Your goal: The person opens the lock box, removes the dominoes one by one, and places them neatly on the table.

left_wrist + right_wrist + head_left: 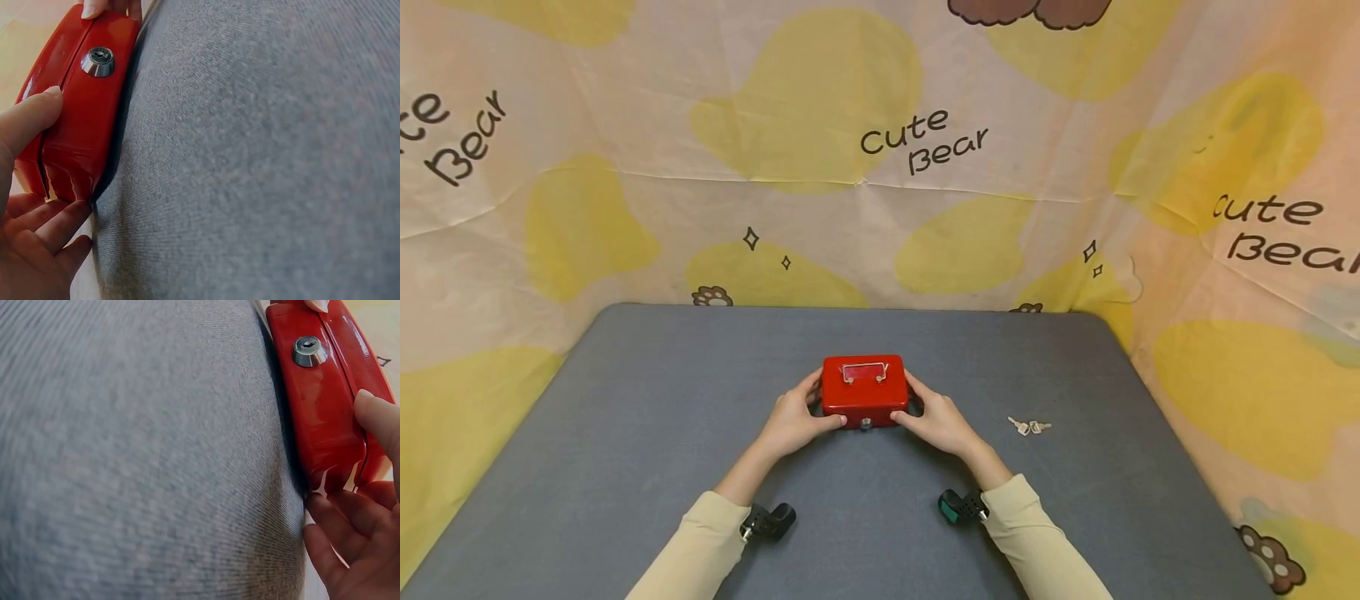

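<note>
A small red cash box [865, 398] sits on the grey table, its lid down and its wire handle [864, 372] folded flat on top. My left hand [793, 422] grips the box's left end, thumb on the front and fingers against the side. On the opposite end, my right hand [942, 421] holds it the same way. Between the two thumbs, a silver lock [99, 61] sticks out of the front face. Its keyhole shows in the right wrist view with no key in it, just below the lid seam of the box [331, 406].
Two small keys [1030, 427] lie on the grey table [662, 417] to the right of my right hand. A patterned cloth [805, 100] with yellow patches hangs behind the table and along its sides.
</note>
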The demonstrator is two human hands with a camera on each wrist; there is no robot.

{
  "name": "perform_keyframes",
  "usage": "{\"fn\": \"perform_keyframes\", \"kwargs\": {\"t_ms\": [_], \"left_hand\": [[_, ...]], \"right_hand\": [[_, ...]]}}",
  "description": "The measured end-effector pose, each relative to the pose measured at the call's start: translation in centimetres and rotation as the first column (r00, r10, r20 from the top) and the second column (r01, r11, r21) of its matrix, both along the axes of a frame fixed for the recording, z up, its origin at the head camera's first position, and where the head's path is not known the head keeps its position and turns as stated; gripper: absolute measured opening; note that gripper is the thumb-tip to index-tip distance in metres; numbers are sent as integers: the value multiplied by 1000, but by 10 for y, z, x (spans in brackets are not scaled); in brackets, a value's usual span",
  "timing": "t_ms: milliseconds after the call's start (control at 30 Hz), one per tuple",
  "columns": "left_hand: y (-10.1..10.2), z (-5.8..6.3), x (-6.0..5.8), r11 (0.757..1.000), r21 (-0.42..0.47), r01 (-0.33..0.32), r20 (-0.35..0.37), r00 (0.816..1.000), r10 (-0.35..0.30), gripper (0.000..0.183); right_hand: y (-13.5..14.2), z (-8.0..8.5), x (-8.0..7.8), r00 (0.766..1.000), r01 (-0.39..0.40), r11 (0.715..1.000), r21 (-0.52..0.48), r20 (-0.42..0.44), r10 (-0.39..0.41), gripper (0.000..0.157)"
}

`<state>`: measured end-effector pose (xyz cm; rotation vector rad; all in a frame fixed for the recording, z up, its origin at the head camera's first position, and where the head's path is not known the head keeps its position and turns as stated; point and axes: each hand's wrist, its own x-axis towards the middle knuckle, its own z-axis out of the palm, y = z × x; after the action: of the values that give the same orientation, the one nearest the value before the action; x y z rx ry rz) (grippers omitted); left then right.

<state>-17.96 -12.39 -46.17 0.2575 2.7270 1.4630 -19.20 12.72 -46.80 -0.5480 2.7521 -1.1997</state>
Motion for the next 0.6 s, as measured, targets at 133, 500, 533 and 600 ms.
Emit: {"fn": "perform_keyframes", "kwargs": {"t_ms": [133,500,533,600], "left_hand": [[1,0,-2,1000,1,2,-6,1000,-2,85],[6,0,-4,999,-46,-25,-31,999,23,80],[7,0,-4,998,-49,-29,-25,999,28,80],[8,0,-5,998,-50,-34,-16,999,34,81]], "right_hand": [[3,0,-1,1000,-5,1000,-15,-16,5,75],[10,2,-3,999,-17,990,-141,37,23,70],[10,3,-3,999,-18,989,-146,42,25,70],[11,3,-4,999,-15,991,-135,49,22,69]]}}
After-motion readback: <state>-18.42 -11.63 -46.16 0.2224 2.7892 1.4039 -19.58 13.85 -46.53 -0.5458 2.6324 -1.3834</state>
